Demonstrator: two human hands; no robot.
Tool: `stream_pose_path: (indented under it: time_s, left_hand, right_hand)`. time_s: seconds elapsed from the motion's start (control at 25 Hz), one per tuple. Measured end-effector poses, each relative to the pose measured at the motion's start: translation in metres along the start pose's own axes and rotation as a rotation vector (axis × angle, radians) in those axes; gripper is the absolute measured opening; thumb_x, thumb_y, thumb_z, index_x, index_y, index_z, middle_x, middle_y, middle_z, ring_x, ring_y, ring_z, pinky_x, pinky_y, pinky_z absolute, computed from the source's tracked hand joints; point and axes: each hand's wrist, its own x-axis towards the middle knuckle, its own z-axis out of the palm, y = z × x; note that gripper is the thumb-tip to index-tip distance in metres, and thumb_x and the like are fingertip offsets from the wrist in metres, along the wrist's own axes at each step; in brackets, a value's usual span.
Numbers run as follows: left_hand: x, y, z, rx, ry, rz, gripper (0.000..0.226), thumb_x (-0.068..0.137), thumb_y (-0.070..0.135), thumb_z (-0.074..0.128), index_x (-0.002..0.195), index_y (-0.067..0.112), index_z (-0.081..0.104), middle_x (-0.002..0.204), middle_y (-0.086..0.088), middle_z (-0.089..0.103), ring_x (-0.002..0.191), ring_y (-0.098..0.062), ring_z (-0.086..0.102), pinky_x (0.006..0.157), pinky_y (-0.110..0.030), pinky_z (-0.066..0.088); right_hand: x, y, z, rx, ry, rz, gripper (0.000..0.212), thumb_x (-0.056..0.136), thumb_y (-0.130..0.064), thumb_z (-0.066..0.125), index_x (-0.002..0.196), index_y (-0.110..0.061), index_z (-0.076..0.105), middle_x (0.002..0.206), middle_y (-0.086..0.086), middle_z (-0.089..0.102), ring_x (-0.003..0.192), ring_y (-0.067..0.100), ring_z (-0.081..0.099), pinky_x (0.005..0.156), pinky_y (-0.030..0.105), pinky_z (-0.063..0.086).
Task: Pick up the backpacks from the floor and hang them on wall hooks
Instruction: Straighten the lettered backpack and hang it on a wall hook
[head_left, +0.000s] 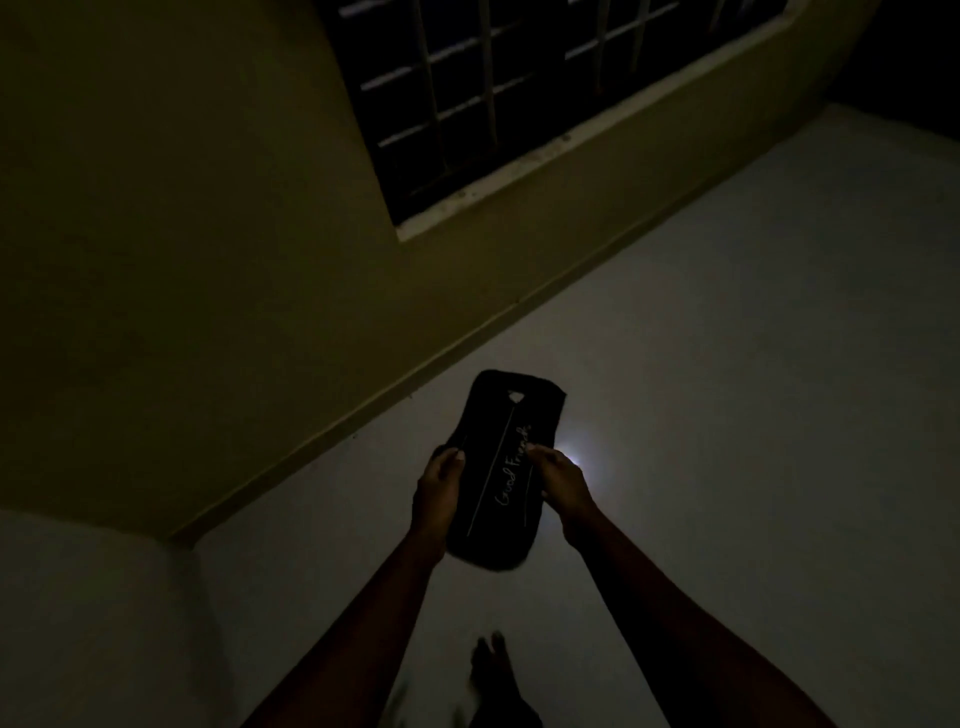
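Note:
A small black backpack (501, 441) with a white line and handwritten white lettering on its front hangs in the air in front of me, above the pale floor. My left hand (438, 488) grips its left edge. My right hand (561, 480) grips its right edge. Both arms reach forward from the bottom of the view. The room is very dark and no wall hook shows.
A yellowish wall (208, 234) runs diagonally on the left, with a barred window (498, 93) higher up. The pale floor (727, 389) spreads to the right. A light block (93, 613) stands at the lower left. My bare foot (491, 670) is below the backpack.

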Motion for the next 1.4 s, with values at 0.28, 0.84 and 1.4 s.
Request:
stream_pose_path:
  time_s: [0.28, 0.84, 1.4]
  left_hand:
    - [0.171, -0.078, 0.094, -0.004, -0.063, -0.186, 0.040, 0.096, 0.025, 0.045, 0.134, 0.011, 0.047, 0.135, -0.012, 0.052, 0.123, -0.028, 0.050, 0.099, -0.033, 0.040]
    - [0.500, -0.290, 0.226, 0.110, -0.093, -0.137, 0.038, 0.094, 0.028, 0.048, 0.128, 0.012, 0.051, 0.128, -0.014, 0.058, 0.116, -0.029, 0.055, 0.101, -0.039, 0.045]
    - [0.265, -0.029, 0.113, -0.079, -0.197, -0.105, 0.038, 0.092, 0.039, 0.046, 0.129, 0.031, 0.050, 0.110, 0.007, 0.059, 0.103, -0.017, 0.057, 0.094, -0.036, 0.048]
  right_hand:
    - [0.184, 0.097, -0.048, -0.004, 0.124, 0.194, 0.039, 0.092, -0.037, 0.053, 0.121, -0.011, 0.058, 0.114, 0.003, 0.055, 0.104, 0.017, 0.050, 0.091, 0.031, 0.041]
    - [0.564, 0.313, -0.041, -0.322, 0.097, 0.133, 0.065, 0.084, -0.038, 0.064, 0.137, -0.008, 0.040, 0.134, 0.017, 0.054, 0.118, 0.034, 0.055, 0.099, 0.041, 0.049]
    - [0.295, 0.051, -0.014, -0.038, -0.329, -0.135, 0.028, 0.091, -0.005, 0.054, 0.118, 0.000, 0.061, 0.100, -0.001, 0.067, 0.080, -0.006, 0.065, 0.078, 0.008, 0.051]
